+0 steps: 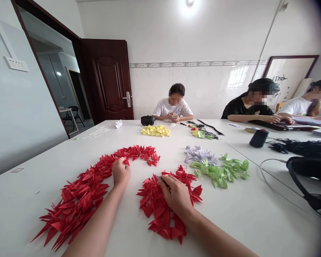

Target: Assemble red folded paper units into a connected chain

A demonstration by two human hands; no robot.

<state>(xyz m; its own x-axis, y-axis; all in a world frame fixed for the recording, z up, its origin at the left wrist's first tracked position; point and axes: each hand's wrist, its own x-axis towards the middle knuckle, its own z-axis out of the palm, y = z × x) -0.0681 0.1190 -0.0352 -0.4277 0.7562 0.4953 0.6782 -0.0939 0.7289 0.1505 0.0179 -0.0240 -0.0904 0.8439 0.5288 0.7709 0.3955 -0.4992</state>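
Our left hand [121, 172] rests on red origami pieces [77, 192], grip unclear; our right hand [176, 197] pinches a dark tool [163, 181].

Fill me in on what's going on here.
A person's left hand rests on a long arc of folded red paper pieces, and the right hand lies on a second red heap, a small dark item at its fingers. Green and lilac folded pieces lie nearby on the white table; three people sit beyond.
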